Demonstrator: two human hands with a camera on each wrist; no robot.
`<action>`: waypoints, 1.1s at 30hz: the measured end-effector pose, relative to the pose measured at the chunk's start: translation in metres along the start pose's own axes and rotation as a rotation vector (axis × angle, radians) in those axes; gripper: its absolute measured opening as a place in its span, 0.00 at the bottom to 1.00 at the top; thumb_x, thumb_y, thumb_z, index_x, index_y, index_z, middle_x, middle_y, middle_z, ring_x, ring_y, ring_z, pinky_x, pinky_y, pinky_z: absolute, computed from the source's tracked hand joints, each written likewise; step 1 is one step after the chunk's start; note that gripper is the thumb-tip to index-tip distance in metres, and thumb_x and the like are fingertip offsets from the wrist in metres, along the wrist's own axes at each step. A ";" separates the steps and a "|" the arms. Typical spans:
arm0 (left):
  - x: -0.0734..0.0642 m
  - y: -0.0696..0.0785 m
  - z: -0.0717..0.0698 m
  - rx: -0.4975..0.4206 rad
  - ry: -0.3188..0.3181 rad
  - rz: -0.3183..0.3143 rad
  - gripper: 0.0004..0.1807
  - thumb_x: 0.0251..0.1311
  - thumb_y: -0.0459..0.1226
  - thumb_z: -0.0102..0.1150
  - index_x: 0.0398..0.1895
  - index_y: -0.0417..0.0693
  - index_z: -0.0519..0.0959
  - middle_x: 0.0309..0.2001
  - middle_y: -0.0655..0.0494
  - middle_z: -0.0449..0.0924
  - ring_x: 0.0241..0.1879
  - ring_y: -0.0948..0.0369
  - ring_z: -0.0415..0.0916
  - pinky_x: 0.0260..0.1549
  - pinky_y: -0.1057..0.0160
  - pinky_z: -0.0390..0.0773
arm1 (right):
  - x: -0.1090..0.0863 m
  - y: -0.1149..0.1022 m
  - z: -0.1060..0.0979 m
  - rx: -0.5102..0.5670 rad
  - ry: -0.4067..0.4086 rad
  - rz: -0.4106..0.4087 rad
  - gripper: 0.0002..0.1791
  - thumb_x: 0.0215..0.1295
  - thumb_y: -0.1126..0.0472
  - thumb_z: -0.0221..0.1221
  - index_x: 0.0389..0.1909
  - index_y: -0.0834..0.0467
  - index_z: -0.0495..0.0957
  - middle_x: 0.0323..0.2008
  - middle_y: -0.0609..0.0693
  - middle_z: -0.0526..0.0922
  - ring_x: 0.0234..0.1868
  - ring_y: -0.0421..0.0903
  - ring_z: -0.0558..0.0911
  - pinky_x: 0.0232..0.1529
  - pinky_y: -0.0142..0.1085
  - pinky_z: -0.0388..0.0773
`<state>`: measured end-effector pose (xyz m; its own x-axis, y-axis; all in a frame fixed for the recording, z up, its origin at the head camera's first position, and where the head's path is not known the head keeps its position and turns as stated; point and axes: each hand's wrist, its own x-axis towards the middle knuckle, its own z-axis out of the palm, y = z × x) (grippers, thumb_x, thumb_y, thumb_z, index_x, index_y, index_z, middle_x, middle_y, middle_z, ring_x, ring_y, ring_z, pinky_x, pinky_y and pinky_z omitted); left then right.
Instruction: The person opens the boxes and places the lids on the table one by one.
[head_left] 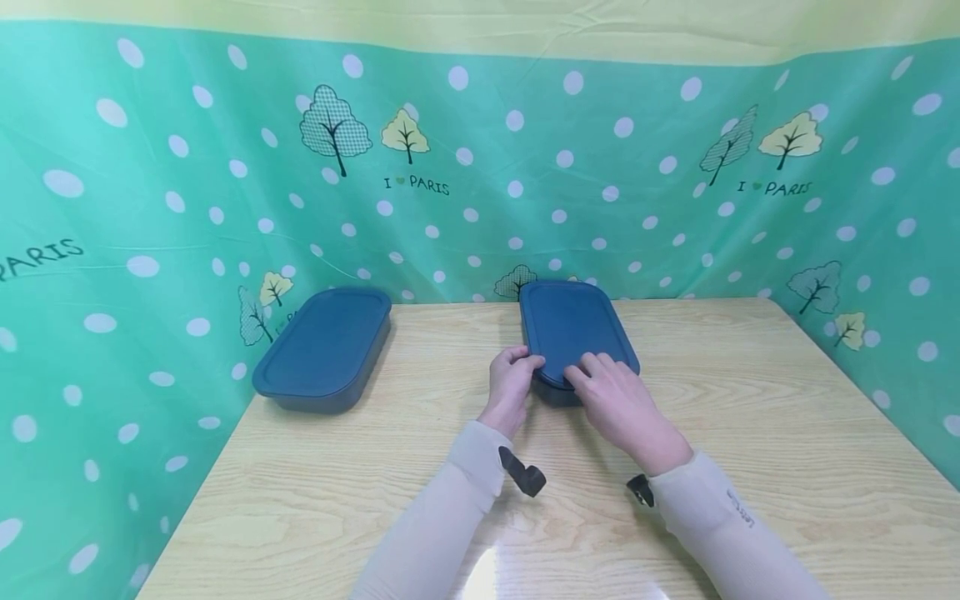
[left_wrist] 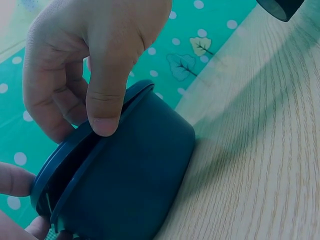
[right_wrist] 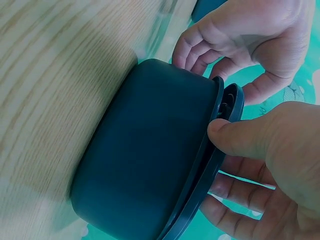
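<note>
A dark blue rectangular food container [right_wrist: 145, 145] stands on the table near its back edge, its matching lid [head_left: 573, 325] on top. Along the near side a narrow gap shows between lid and container rim, plain in both wrist views. My left hand [head_left: 508, 390] grips the near left corner, thumb on the lid and fingers against the container's side. At the near edge my right hand [head_left: 618, 404] pinches the lid, fingers over its top and thumb [left_wrist: 103, 125] at the gap. What lies inside the container is hidden.
A second dark blue lidded container [head_left: 322, 346] stands at the table's back left. A green dotted curtain [head_left: 465, 225] borders the wooden table [head_left: 750, 400] behind and on both sides. Black wrist fittings [head_left: 525, 475] stick out below the sleeves.
</note>
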<state>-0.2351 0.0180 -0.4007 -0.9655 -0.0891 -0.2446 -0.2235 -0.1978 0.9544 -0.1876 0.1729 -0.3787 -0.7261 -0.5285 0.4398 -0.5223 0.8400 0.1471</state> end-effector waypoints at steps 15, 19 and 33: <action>0.002 0.000 0.000 -0.035 0.017 -0.005 0.15 0.60 0.37 0.57 0.50 0.44 0.76 0.45 0.53 0.74 0.37 0.57 0.69 0.42 0.54 0.71 | -0.001 -0.001 0.001 -0.007 0.015 -0.011 0.12 0.52 0.72 0.64 0.38 0.59 0.79 0.30 0.53 0.74 0.30 0.52 0.73 0.25 0.42 0.71; 0.002 0.000 -0.001 -0.037 0.022 -0.003 0.13 0.61 0.35 0.55 0.49 0.44 0.76 0.45 0.53 0.74 0.38 0.56 0.69 0.47 0.50 0.71 | -0.001 -0.001 0.001 -0.012 0.008 -0.008 0.13 0.51 0.73 0.63 0.38 0.59 0.79 0.31 0.53 0.74 0.31 0.52 0.73 0.25 0.42 0.71; 0.003 0.000 -0.003 -0.078 0.017 -0.008 0.18 0.61 0.29 0.48 0.54 0.39 0.75 0.46 0.51 0.75 0.36 0.58 0.70 0.50 0.51 0.71 | 0.000 -0.002 0.000 -0.020 -0.009 0.010 0.13 0.52 0.73 0.63 0.39 0.58 0.78 0.32 0.53 0.74 0.32 0.53 0.73 0.27 0.43 0.71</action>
<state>-0.2378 0.0148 -0.4023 -0.9612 -0.1034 -0.2558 -0.2198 -0.2736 0.9364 -0.1862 0.1710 -0.3790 -0.7349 -0.5215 0.4336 -0.5061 0.8473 0.1611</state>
